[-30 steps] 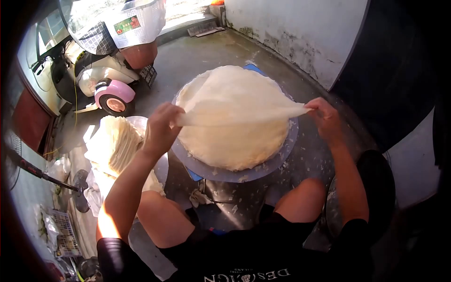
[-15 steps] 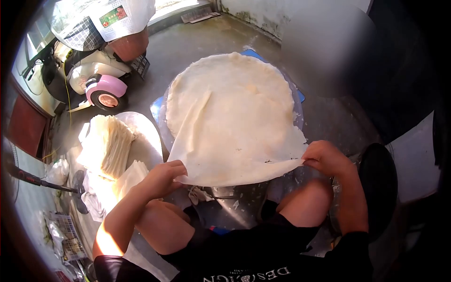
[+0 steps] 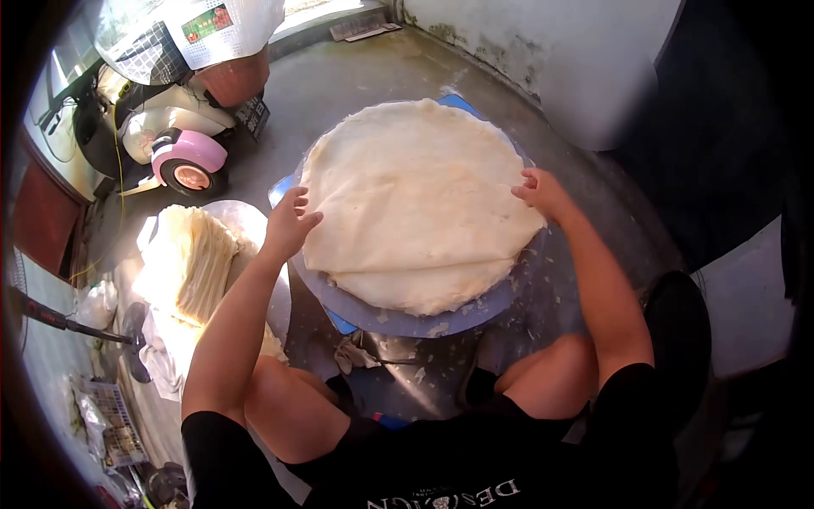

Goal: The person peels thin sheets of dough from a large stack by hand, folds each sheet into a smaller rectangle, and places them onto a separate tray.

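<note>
Fingers point(image 3: 307, 218) of the 2 hands rest open on the round sheet point(image 3: 415, 187), left hand point(image 3: 288, 225) at its left edge, right hand point(image 3: 543, 191) at its right edge. The sheet lies flat atop the stack point(image 3: 424, 293) on the tray point(image 3: 398, 321), widest side to side.

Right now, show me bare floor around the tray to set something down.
Bare concrete lies beyond the round tray, between the scooter and the wall. Left is crowded: folded sheets sit close beside the tray, by the left hand.

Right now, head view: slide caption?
Left hand and right hand rest on a pale sheet folded over a round stack on a tray.
</note>
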The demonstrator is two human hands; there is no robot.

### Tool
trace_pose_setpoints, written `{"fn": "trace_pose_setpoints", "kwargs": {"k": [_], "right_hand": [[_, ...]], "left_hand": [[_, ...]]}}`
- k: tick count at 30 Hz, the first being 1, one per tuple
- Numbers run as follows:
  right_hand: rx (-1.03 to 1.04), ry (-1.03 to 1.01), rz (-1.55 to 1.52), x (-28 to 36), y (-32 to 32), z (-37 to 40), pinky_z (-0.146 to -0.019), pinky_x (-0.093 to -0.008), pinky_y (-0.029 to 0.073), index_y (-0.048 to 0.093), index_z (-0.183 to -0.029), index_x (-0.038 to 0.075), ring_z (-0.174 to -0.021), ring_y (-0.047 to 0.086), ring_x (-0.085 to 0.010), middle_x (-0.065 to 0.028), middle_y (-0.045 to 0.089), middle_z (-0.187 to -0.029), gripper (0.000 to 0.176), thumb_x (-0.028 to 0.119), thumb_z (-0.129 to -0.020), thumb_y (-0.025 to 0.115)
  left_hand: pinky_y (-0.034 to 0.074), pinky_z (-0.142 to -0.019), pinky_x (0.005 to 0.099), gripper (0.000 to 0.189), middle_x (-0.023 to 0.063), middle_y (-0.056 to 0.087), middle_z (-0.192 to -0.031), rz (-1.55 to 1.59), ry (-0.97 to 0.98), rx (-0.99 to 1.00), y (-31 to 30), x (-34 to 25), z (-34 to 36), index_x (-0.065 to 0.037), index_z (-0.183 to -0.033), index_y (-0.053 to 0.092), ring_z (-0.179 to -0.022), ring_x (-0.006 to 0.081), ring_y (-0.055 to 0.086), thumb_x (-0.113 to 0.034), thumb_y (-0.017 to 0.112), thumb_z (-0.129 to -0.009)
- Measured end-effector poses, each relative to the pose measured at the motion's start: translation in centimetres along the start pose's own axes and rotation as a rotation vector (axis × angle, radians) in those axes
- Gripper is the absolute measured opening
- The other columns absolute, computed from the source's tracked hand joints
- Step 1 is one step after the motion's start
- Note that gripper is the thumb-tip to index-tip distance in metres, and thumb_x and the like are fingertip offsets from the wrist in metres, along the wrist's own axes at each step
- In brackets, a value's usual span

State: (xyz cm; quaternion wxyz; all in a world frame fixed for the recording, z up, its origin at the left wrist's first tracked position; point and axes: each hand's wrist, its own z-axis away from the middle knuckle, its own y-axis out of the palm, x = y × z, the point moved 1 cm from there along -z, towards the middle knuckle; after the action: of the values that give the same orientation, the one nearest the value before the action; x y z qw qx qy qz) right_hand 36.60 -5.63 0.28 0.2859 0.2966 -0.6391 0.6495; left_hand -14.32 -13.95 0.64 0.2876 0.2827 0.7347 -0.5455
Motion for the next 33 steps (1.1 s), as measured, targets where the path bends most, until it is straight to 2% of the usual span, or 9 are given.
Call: {"fn": "trace_pose_setpoints", "kwargs": {"k": [4, 7, 9, 12, 17, 21, 26, 28, 33], "right_hand": [[0.047, 0.061, -0.159, -2.0, -2.6, 4.3, -0.079, -0.0326, 0.054, 0.059, -0.134, 0.0, -0.086, 0.066, -0.0187, -0.0103, 0.071, -0.099, 0.059, 0.032, -0.088, 0.076], [0.159, 0.164, -0.245, -0.9, -4.6, 7.8, -0.074, -0.0313, 0.053, 0.059, -0.136, 0.003, -0.082, 0.065, -0.015, -0.0084, 0.07, -0.095, 0.059, 0.033, -0.088, 0.075], [0.306, 0.173, -0.291, 1.0, -5.1, 9.9, -0.066, -0.0288, 0.052, 0.063, -0.13, 0.004, -0.074, 0.063, -0.0115, -0.007, 0.069, -0.09, 0.049, 0.028, -0.089, 0.074], [0.372, 0.077, -0.237, 1.9, -4.6, 10.7, -0.06, -0.0265, 0.052, 0.065, -0.122, 0.003, -0.067, 0.064, -0.0122, -0.0078, 0.07, -0.088, 0.038, 0.023, -0.09, 0.072], [0.461, 0.159, -0.308, 0.9, -3.5, 9.9, -0.059, -0.029, 0.057, 0.065, -0.107, 0.005, -0.065, 0.069, -0.017, -0.0098, 0.071, -0.087, 0.02, 0.017, -0.092, 0.068], [0.331, 0.362, -0.552, -1.9, -4.0, 9.7, -0.066, -0.0359, 0.062, 0.063, -0.097, 0.005, -0.07, 0.073, -0.0225, -0.0118, 0.072, -0.089, 0.012, 0.015, -0.093, 0.065], [0.238, 0.351, -0.797, -3.2, -3.1, 9.3, -0.07, -0.039, 0.063, 0.061, -0.094, 0.005, -0.076, 0.074, -0.0249, -0.0128, 0.072, -0.092, 0.008, 0.012, -0.092, 0.065], [0.208, 0.328, -0.864, -2.8, -3.2, 8.5, -0.07, -0.0388, 0.062, 0.061, -0.094, 0.006, -0.077, 0.073, -0.0246, -0.0124, 0.072, -0.091, 0.007, 0.011, -0.09, 0.065], [-0.016, 0.139, -0.898, 6.8, -7.9, 7.4, -0.063, -0.0329, 0.059, 0.059, -0.1, 0.006, -0.071, 0.068, -0.0208, -0.0079, 0.067, -0.09, 0.015, 0.006, -0.086, 0.063]], "left_hand": [[0.053, -0.086, 0.0377, 0.055, 0.0135, 0.071, -0.096, -0.134, -0.127, 0.084, -1.4, 0.8, 4.3, 0.0, -0.124, 0.059, -0.09, 0.0282, 0.067, -0.032, 0.079, -0.084], [0.055, -0.076, 0.0356, 0.051, 0.0134, 0.07, -0.096, -0.159, -0.285, 0.228, -1.9, 1.7, 5.7, 0.001, -0.118, 0.06, -0.085, 0.0254, 0.067, -0.037, 0.077, -0.088], [0.056, -0.066, 0.0326, 0.049, 0.0107, 0.066, -0.098, 0.092, -0.654, 0.455, -1.6, 1.6, 5.9, -0.001, -0.115, 0.062, -0.08, 0.0198, 0.066, -0.042, 0.073, -0.091], [0.057, -0.064, 0.0309, 0.044, 0.0114, 0.068, -0.096, 0.171, -0.678, 0.476, -1.2, 1.1, 6.5, -0.001, -0.112, 0.062, -0.075, 0.0189, 0.067, -0.04, 0.071, -0.094], [0.058, -0.066, 0.0298, 0.035, 0.0144, 0.07, -0.103, 0.334, -0.665, 0.496, -1.0, 0.9, 6.5, -0.001, -0.115, 0.062, -0.08, 0.0198, 0.07, -0.03, 0.068, -0.096], [0.059, -0.068, 0.0299, 0.028, 0.0149, 0.071, -0.106, 0.513, -0.724, 0.385, -1.0, 1.3, 6.2, -0.001, -0.116, 0.062, -0.086, 0.0208, 0.071, -0.021, 0.066, -0.097], [0.059, -0.07, 0.0302, 0.026, 0.0122, 0.07, -0.101, 0.588, -0.754, 0.341, -1.4, 0.7, 6.1, -0.003, -0.114, 0.06, -0.084, 0.0202, 0.07, -0.018, 0.067, -0.095], [0.058, -0.072, 0.0291, 0.028, 0.0076, 0.068, -0.095, 0.62, -0.737, 0.218, -1.8, 0.8, 5.4, -0.005, -0.115, 0.058, -0.081, 0.0183, 0.068, -0.018, 0.07, -0.093], [0.057, -0.068, 0.0256, 0.026, 0.0051, 0.066, -0.089, 0.86, -0.536, -0.086, -7.0, -4.8, 1.7, -0.006, -0.11, 0.062, -0.076, 0.0134, 0.064, -0.017, 0.074, -0.09]]}}
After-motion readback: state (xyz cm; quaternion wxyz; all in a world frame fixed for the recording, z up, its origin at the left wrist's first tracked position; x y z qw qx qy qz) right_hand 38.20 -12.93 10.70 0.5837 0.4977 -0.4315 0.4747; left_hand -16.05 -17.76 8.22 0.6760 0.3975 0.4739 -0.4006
